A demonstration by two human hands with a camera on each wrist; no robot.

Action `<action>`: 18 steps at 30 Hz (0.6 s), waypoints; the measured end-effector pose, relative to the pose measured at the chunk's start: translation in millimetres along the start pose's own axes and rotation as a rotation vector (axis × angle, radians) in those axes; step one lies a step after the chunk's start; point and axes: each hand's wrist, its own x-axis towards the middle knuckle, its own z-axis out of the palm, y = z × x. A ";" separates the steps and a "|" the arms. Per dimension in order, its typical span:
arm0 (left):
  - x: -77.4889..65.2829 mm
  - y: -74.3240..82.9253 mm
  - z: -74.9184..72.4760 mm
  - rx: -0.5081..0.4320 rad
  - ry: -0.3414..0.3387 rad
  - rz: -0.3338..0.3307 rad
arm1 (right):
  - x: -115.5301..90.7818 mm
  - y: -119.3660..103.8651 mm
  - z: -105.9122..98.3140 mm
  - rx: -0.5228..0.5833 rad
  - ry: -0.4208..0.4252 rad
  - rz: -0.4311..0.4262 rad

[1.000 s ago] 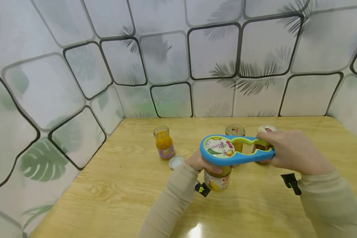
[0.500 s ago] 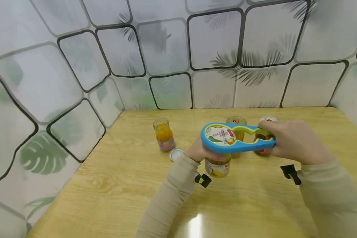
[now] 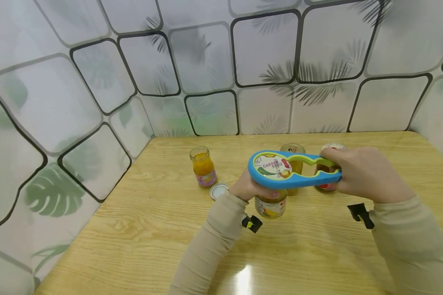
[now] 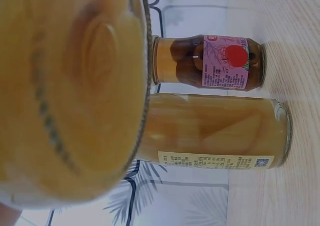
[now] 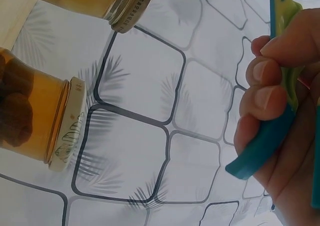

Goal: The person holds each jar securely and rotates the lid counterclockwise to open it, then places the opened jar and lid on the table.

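Observation:
In the head view my left hand (image 3: 249,186) grips a glass jar of yellow fruit (image 3: 270,207) around its side. A blue and green jar opener (image 3: 295,169) lies over the top of that jar, hiding its lid. My right hand (image 3: 365,174) holds the opener's two handles at their ends; in the right wrist view the fingers (image 5: 265,99) curl round a handle. Close to the left wrist camera, the held jar (image 4: 90,86) fills the left side, its base off the table.
Behind the opener stand a tall lidded jar of yellow fruit (image 4: 210,131) and a lidded jar of dark fruit (image 4: 225,61). Left of my hands are an uncapped jar of orange fruit (image 3: 204,168) and a loose lid (image 3: 218,191). Patterned walls border the wooden table (image 3: 140,229).
The head view has tipped slightly downward. The jar and opener have shifted a little up in the picture against the table. Both hands keep their grips, with almost no motion in the last half second.

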 end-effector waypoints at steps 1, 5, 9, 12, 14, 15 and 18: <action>0.4 -1.1 -0.1 0.009 -0.002 0.007 | -0.1 -0.2 -0.3 -0.001 -0.003 0.001; 1.9 -2.0 -0.6 0.054 -0.009 0.019 | -0.2 -0.9 -1.5 0.004 -0.021 0.017; 3.6 0.8 -2.3 0.138 0.006 0.024 | -0.9 -1.1 -2.9 0.020 -0.031 0.036; 4.0 1.1 -3.7 0.201 0.040 0.011 | -1.4 -0.8 -3.6 0.027 -0.036 0.047; 4.1 -0.4 -4.0 0.224 0.057 0.005 | -1.5 -0.6 -3.6 0.028 -0.045 0.052; 4.0 -1.5 -4.3 0.226 0.064 0.002 | -1.6 -0.6 -3.8 0.028 -0.048 0.058; 3.8 -4.3 -5.4 0.237 0.081 0.000 | -2.1 -0.2 -4.1 0.031 -0.060 0.072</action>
